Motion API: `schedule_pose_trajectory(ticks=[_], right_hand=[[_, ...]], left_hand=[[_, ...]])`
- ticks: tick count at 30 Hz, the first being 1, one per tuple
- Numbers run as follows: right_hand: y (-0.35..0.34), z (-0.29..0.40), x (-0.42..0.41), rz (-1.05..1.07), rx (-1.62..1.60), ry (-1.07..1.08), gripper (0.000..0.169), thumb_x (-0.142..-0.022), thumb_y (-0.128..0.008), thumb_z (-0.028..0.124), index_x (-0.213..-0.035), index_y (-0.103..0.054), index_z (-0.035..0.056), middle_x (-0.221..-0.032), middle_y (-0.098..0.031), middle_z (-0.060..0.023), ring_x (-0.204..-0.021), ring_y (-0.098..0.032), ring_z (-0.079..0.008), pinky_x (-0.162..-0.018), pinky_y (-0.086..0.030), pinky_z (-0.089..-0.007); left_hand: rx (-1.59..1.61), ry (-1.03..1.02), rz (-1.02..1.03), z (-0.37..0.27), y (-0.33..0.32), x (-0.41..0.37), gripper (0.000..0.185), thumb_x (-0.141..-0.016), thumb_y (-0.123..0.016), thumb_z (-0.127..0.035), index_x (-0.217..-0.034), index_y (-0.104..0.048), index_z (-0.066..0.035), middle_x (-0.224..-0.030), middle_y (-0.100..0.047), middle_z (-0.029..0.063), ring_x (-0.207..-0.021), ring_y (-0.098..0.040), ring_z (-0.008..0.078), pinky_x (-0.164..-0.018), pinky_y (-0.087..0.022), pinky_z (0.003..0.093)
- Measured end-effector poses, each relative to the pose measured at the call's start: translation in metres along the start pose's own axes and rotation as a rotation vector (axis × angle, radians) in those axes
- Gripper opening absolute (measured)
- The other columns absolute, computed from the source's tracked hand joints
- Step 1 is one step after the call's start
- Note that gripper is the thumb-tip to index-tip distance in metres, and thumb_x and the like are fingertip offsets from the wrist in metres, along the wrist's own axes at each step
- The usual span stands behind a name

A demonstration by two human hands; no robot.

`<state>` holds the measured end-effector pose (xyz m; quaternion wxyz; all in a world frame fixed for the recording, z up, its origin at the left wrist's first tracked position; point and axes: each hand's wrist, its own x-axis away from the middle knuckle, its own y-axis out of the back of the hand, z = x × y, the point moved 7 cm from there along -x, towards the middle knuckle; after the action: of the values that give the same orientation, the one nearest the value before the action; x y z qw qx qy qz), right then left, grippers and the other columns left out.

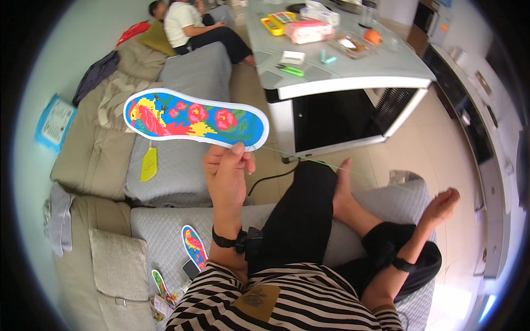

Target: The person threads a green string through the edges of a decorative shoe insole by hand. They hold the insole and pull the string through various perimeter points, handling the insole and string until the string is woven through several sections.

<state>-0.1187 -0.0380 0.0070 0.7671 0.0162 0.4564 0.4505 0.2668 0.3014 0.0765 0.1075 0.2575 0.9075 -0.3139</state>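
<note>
My left hand [232, 169] holds a cross-stitch insole [196, 118] by its right end, thumb on the lower edge. The insole is white-rimmed and shows a red and yellow bird and pink flowers on blue. A green thread [308, 158] runs from that end, taut, toward my right hand [443, 207], which is raised at the right with its fingers closed. The thread fades from sight before the right fingers, and any needle there is too small to tell. A second blue insole [194, 246] lies on the sofa beside my left elbow, near a green patterned piece [158, 281] and colored threads [169, 300].
A glass-topped table [265, 53] ahead holds green thread snips [291, 70], a pink wipes pack [308, 31] and a yellow case [277, 22]. A yellow fly swatter [149, 164] lies on the grey sofa [165, 223]. Two people [182, 20] sit at the far end.
</note>
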Motion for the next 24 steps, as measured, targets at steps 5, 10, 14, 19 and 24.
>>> schedule_pose_trajectory(ticks=[5, 10, 14, 19, 24], right_hand=[[-0.013, -0.008, 0.000, -0.061, 0.119, 0.181, 0.012, -0.093, -0.049, 0.016, -0.100, -0.052, 0.0059, -0.081, -0.063, -0.0198, -0.069, -0.061, -0.0375, -0.058, -0.048, -0.0432], [-0.021, -0.020, 0.005, -0.002, 0.232, 0.107, 0.015, -0.094, -0.048, 0.021, -0.099, -0.051, 0.0067, -0.077, -0.063, -0.0199, -0.068, -0.061, -0.0385, -0.056, -0.046, -0.0465], [-0.021, -0.028, 0.005, 0.002, 0.253, 0.075, 0.016, -0.093, -0.047, 0.023, -0.099, -0.050, 0.0081, -0.077, -0.064, -0.0191, -0.069, -0.061, -0.0390, -0.054, -0.046, -0.0479], [-0.026, -0.037, 0.006, 0.016, 0.283, 0.064, 0.015, -0.093, -0.047, 0.023, -0.097, -0.051, 0.0096, -0.075, -0.064, -0.0186, -0.066, -0.061, -0.0392, -0.052, -0.045, -0.0487], [-0.024, -0.035, 0.006, 0.009, 0.289, 0.102, 0.015, -0.093, -0.048, 0.024, -0.097, -0.051, 0.0095, -0.073, -0.064, -0.0186, -0.063, -0.061, -0.0388, -0.050, -0.045, -0.0488]], left_hand=[[-0.074, -0.106, -0.085, -0.020, 0.012, -0.002, 0.006, -0.084, -0.058, -0.005, -0.084, -0.062, -0.001, -0.070, -0.059, 0.0041, -0.055, -0.050, 0.0111, -0.050, -0.038, 0.0232], [-0.134, -0.109, -0.057, -0.026, 0.015, -0.003, 0.007, -0.085, -0.058, -0.007, -0.084, -0.061, -0.001, -0.070, -0.059, 0.0056, -0.055, -0.050, 0.0121, -0.049, -0.039, 0.0243], [-0.132, -0.095, -0.040, -0.025, 0.011, -0.001, 0.009, -0.086, -0.057, -0.007, -0.084, -0.062, 0.000, -0.066, -0.056, 0.0027, -0.056, -0.049, 0.0086, -0.053, -0.038, 0.0224], [-0.167, -0.100, -0.016, -0.023, 0.004, 0.001, 0.010, -0.087, -0.056, -0.007, -0.084, -0.061, 0.000, -0.064, -0.055, 0.0007, -0.056, -0.048, 0.0063, -0.054, -0.037, 0.0213], [-0.160, -0.107, -0.004, -0.020, 0.003, 0.003, 0.007, -0.085, -0.058, -0.006, -0.084, -0.062, -0.001, -0.071, -0.059, 0.0043, -0.056, -0.050, 0.0111, -0.050, -0.038, 0.0237]])
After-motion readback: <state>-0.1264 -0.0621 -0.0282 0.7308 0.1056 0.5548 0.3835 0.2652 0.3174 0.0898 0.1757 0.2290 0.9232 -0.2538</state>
